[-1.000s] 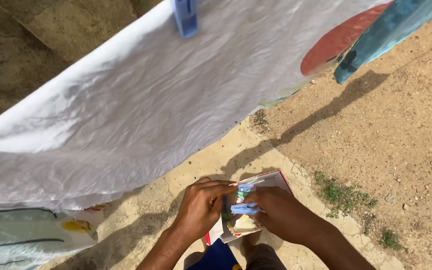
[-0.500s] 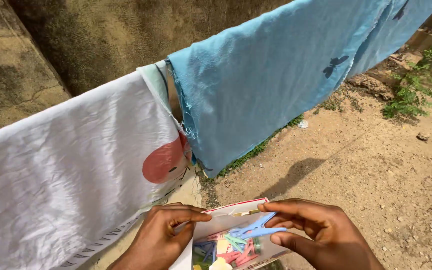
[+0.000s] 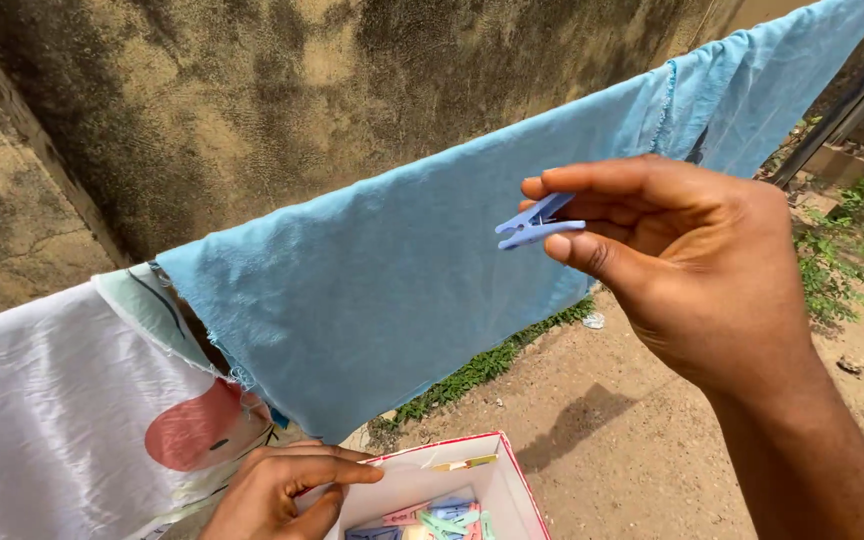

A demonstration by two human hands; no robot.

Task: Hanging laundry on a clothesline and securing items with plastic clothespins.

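A white cloth (image 3: pixel 42 420) with a pink round spot is hanging at the far left, in front of a rough, stained wall (image 3: pixel 252 90). Just beside it, a big light blue cloth (image 3: pixel 402 270) is hanging too, sloping up toward the right, and its edge is lying over the edge of the white one. Low down, the left hand (image 3: pixel 277 490) is gripping the rim of a small box (image 3: pixel 507 490) with white walls and a red edge. Its grip is curled tight on the box's near wall. Pegs (image 3: pixel 432 522) in pink, green and blue are lying mixed up inside the box. Further right, the right hand (image 3: pixel 692 270) is lifted up in front of the blue cloth. Its grip is pinching a blue peg (image 3: pixel 537 222) between the thumb and the fingers, near the cloth's top edge. Sandy brown ground (image 3: pixel 652 440) is spreading out below, with bits of green weeds (image 3: pixel 472 375) growing under the cloth and more at the far right.
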